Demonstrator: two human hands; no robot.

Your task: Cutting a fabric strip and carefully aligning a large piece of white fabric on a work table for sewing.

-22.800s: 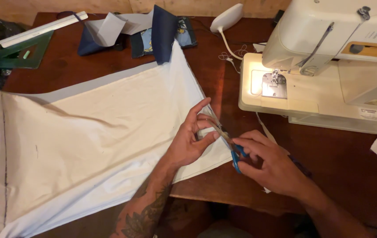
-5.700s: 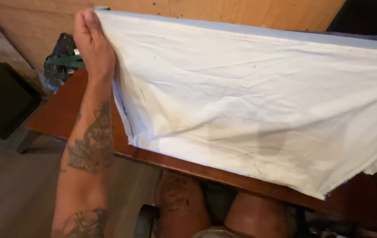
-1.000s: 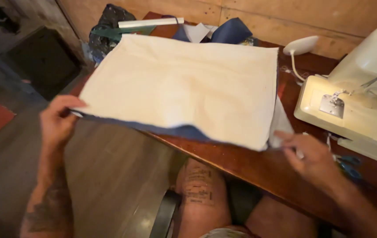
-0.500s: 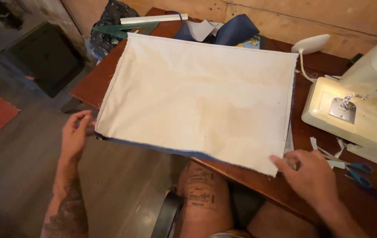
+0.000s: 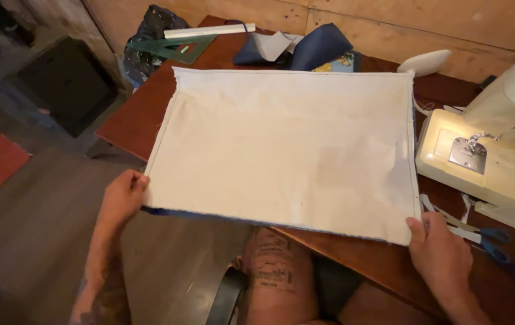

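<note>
1. Cream fabric panel lies flat on the wooden table, spread away from both hands, long axis running hand to hand, near edge overhanging.
2. Left hand pinches the near left corner, fingers closed on it.
3. Right hand grips the near right corner (equally close).
4. Blue-handled scissors just beside right hand; sewing machine beyond it.

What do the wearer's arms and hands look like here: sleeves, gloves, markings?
Both hands are bare, without gloves. The left hand has a bare forearm with dark tattoos near the frame's bottom edge. The right hand shows no sleeve or watch in view; no rings can be made out.
</note>
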